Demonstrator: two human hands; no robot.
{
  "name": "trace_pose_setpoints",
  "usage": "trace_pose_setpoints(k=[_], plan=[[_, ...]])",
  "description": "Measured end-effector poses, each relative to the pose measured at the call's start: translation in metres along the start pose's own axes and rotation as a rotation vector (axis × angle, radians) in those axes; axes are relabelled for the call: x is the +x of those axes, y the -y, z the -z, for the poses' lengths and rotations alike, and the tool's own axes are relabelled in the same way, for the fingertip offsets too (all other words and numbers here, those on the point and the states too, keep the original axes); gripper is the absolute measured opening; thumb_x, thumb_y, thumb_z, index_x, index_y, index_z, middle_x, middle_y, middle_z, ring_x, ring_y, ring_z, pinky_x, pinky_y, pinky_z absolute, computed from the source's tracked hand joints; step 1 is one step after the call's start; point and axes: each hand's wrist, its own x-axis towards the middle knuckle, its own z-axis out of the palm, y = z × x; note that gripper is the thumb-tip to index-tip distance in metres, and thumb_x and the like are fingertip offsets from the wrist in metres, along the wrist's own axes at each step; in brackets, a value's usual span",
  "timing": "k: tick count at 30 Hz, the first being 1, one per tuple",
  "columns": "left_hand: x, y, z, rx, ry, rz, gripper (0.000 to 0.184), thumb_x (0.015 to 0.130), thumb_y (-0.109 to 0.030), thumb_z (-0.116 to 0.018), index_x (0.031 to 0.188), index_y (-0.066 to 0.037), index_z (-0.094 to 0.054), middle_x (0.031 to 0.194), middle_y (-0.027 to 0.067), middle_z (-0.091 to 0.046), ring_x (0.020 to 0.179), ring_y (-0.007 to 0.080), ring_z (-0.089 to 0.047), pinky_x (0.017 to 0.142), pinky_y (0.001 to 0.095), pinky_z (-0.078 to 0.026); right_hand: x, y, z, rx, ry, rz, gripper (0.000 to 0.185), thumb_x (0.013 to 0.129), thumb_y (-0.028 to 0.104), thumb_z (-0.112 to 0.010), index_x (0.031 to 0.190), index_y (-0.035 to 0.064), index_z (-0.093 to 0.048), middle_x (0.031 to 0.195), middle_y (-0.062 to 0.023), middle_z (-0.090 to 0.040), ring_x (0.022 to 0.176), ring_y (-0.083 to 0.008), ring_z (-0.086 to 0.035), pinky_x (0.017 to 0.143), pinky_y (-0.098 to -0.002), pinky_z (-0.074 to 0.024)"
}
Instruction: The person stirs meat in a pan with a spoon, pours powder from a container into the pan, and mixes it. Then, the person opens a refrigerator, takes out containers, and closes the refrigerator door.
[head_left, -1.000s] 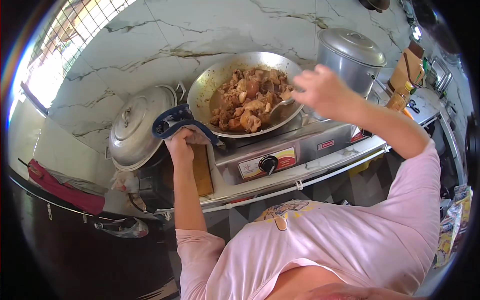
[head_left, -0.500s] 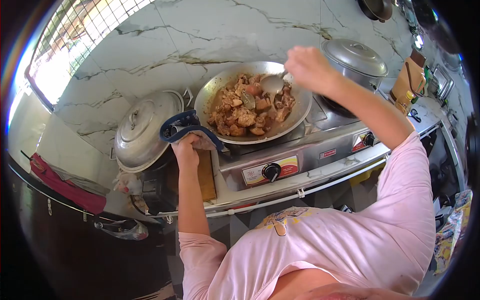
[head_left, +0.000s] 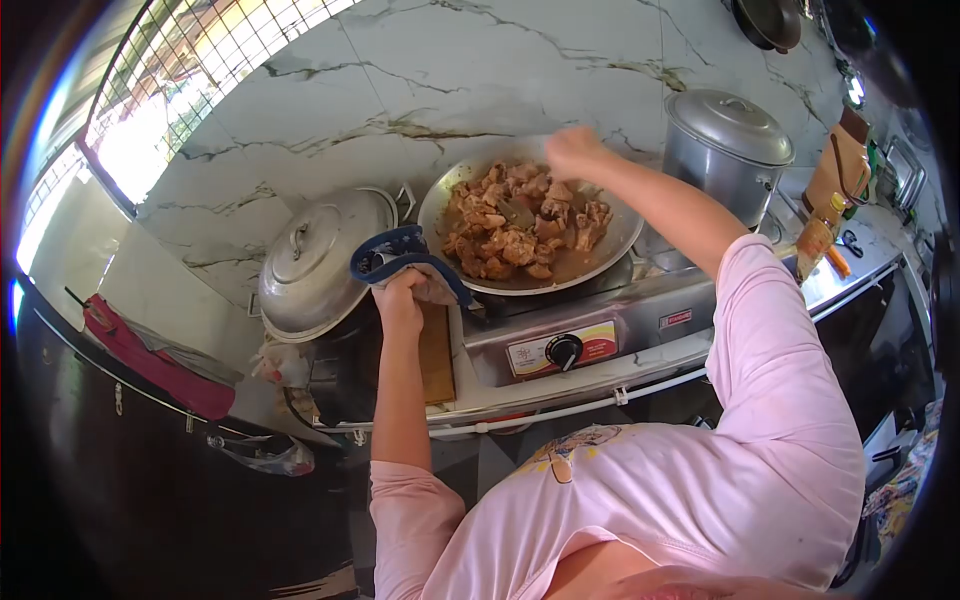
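A wide metal wok [head_left: 627, 235] stands on the steel gas stove [head_left: 640, 318], with brown meat pieces [head_left: 515, 245] and sauce in it. My left hand [head_left: 400, 292] is closed around a blue-edged cloth [head_left: 405, 255] at the wok's left side, where the handle is covered by the cloth. Over the wok's back right part is my right hand [head_left: 577, 153], its fingers curled. The spoon seen in it earlier is now hidden or too blurred to make out among the meat.
A lidded pot [head_left: 320, 260] sits left of the wok, and a tall lidded pot [head_left: 730, 145] stands at the right. Beyond it are a bottle [head_left: 815, 243], scissors [head_left: 852, 243] and a brown box [head_left: 842, 165]. A white rail [head_left: 560, 411] runs along the counter's front.
My right hand has moved left over the wok, and the spoon has gone from view. My left hand keeps hold of the cloth. The whole view has shifted, and the meat has been stirred about.
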Motion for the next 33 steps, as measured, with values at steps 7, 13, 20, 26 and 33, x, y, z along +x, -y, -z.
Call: trace_pose_setpoints(k=[7, 13, 20, 26, 33], plan=[[-0.003, -0.004, -0.005, 0.004, -0.022, 0.010, 0.035, 0.053, 0.014, -0.047, 0.082, -0.002, -0.058, 0.081, 0.0041, -0.060, 0.074, 0.0186, -0.058, 0.064, 0.0260, -0.045, -0.032, 0.045, 0.051, -0.159, -0.255, 0.333, 0.009, 0.060, 0.007, -0.056, 0.063, 0.0066, -0.064, 0.064, -0.0110, -0.061, 0.063, -0.0232, -0.062, 0.053, -0.0352, -0.0497], [-0.003, -0.003, -0.003, -0.029, 0.024, -0.002, 0.034, 0.054, 0.013, -0.047, 0.081, -0.002, -0.059, 0.081, 0.0045, -0.060, 0.074, 0.0187, -0.058, 0.064, 0.0270, -0.045, -0.074, 0.071, 0.068, -0.297, -0.641, 0.612, 0.007, 0.058, 0.013, -0.057, 0.053, 0.0096, -0.057, 0.063, -0.0030, -0.052, 0.069, -0.0162, -0.052, 0.047, -0.0272, -0.0436], [-0.001, 0.000, -0.002, 0.000, 0.028, -0.029, 0.033, 0.054, 0.013, -0.047, 0.081, -0.002, -0.059, 0.080, 0.0043, -0.060, 0.074, 0.0186, -0.058, 0.064, 0.0269, -0.046, -0.147, 0.091, 0.101, -0.286, -0.611, 0.698, 0.009, 0.058, 0.016, -0.056, 0.056, 0.0082, -0.058, 0.062, -0.0020, -0.049, 0.065, -0.0157, -0.049, 0.045, -0.0245, -0.0381], [-0.004, -0.005, -0.004, -0.008, 0.011, 0.028, 0.032, 0.054, 0.013, -0.048, 0.079, -0.002, -0.059, 0.079, 0.0040, -0.060, 0.072, 0.0187, -0.058, 0.063, 0.0270, -0.046, -0.129, 0.093, 0.051, -0.142, -0.413, 0.646, 0.011, 0.060, 0.017, -0.057, 0.059, 0.0069, -0.061, 0.066, -0.0061, -0.056, 0.067, -0.0190, -0.053, 0.049, -0.0294, -0.0446], [-0.007, -0.005, -0.005, 0.011, 0.045, -0.018, 0.033, 0.055, 0.014, -0.046, 0.080, -0.004, -0.058, 0.079, 0.0050, -0.060, 0.074, 0.0198, -0.058, 0.064, 0.0266, -0.047, -0.080, 0.070, 0.071, -0.160, -0.258, 0.461, 0.009, 0.064, 0.015, -0.057, 0.060, 0.0080, -0.062, 0.067, -0.0083, -0.058, 0.069, -0.0191, -0.056, 0.052, -0.0341, -0.0461]])
